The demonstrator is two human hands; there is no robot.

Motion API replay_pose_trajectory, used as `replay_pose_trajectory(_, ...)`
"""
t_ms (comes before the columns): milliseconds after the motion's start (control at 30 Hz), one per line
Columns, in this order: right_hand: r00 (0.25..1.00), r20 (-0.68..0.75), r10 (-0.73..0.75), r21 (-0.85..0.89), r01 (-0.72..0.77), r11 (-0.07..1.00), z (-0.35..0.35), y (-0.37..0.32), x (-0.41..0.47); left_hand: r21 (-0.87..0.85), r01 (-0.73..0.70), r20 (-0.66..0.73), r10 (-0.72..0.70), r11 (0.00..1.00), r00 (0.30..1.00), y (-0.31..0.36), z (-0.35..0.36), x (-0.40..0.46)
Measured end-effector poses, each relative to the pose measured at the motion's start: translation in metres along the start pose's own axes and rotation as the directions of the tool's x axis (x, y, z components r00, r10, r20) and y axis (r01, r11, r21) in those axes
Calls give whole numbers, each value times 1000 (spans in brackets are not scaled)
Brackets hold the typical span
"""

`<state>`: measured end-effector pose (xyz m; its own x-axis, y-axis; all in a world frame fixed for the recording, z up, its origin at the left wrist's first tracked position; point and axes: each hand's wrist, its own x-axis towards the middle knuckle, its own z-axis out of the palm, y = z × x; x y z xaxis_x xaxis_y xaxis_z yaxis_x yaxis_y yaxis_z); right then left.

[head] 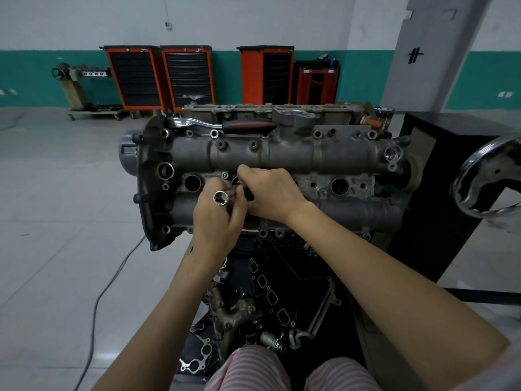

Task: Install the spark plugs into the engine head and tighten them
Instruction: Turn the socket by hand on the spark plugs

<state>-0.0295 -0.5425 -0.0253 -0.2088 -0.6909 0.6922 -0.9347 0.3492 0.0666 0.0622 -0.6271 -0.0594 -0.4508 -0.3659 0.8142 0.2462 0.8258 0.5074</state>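
The grey engine head (290, 153) lies across a stand in front of me, with open round plug wells (192, 183) along its middle row. My left hand (218, 221) grips a chrome socket (221, 198), its open end facing up toward me. My right hand (270, 194) is curled around a dark tool or extension (248, 193) joined to the socket, over the second well. Whether a spark plug sits in the socket I cannot tell. A ratchet with a black and red handle (248, 126) rests on the far edge of the head.
A tray of engine parts and gaskets (265, 292) sits below the head, near my knees. A chrome handwheel (487, 179) juts out at right beside a black cabinet (439, 198). Red tool carts (158, 77) line the far wall. A cable (112, 280) runs across the floor at left.
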Motion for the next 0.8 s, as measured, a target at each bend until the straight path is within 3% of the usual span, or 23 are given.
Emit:
replay_pose_trajectory(167,997,77,-29,-19,31,999,0,2,3,-17,6,18,-6,1000,1000,-3,0,0)
replay_pose_trajectory(267,997,-73,-38,-2,38,999,-2,-2,0,2,12,-13,-12,1000,1000,0,0,2)
replay_pose_trajectory(367,993,-112,-32,-8,31,999,-3,-1,0,1,-4,-55,4,1000,998,5,0,6)
replay_pose_trajectory(600,999,-35,14,6,-13,1000,-1,-1,0,-42,-6,-15,5,999,1000,-1,-2,0)
replay_pose_trajectory(800,999,22,-44,5,44,999,-3,-2,2,-30,-1,8,1,1000,1000,-1,-1,0)
